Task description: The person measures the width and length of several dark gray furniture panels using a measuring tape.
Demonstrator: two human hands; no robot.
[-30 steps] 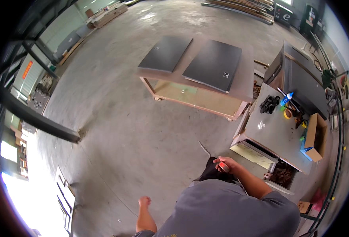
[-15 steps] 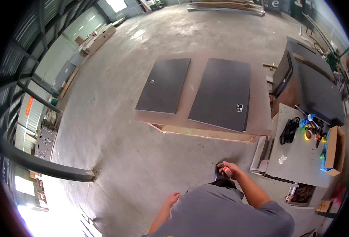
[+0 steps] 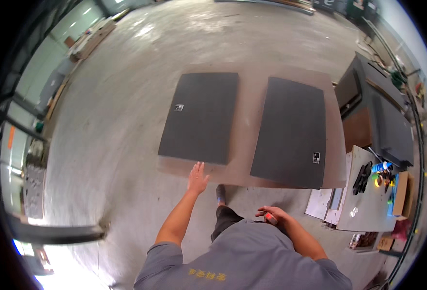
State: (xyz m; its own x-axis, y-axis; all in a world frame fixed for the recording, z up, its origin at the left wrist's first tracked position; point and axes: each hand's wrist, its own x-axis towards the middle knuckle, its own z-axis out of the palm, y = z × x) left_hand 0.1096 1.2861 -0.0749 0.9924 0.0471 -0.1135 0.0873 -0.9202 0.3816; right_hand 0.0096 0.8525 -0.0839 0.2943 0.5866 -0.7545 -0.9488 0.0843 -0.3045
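Two flat dark grey panels lie on a large brownish worktable. My left hand [image 3: 198, 179] reaches out with its fingers straight, at the near edge of the left panel [image 3: 200, 118]; whether it touches the panel I cannot tell. It holds nothing. Close to my body, my right hand [image 3: 279, 215] grips a small red-and-white object [image 3: 271, 218], whose kind is too small to make out. The right panel [image 3: 291, 133] lies farther off, untouched. Each panel carries a small black-and-white label. The brownish tabletop [image 3: 248, 116] shows between them.
At my right a lower grey side table [image 3: 368, 212] bears a black strap or cable bundle [image 3: 362, 178], a blue bottle [image 3: 381, 167], several tools and an open cardboard box [image 3: 403, 195]. Behind it stands a large dark cabinet-like unit [image 3: 390, 113]. A steel beam [image 3: 63, 233] juts in at the left.
I have come closer to the worktable. My left hand has risen from my side and stretched forward to the left panel. The small red-and-white object stays in my right hand.
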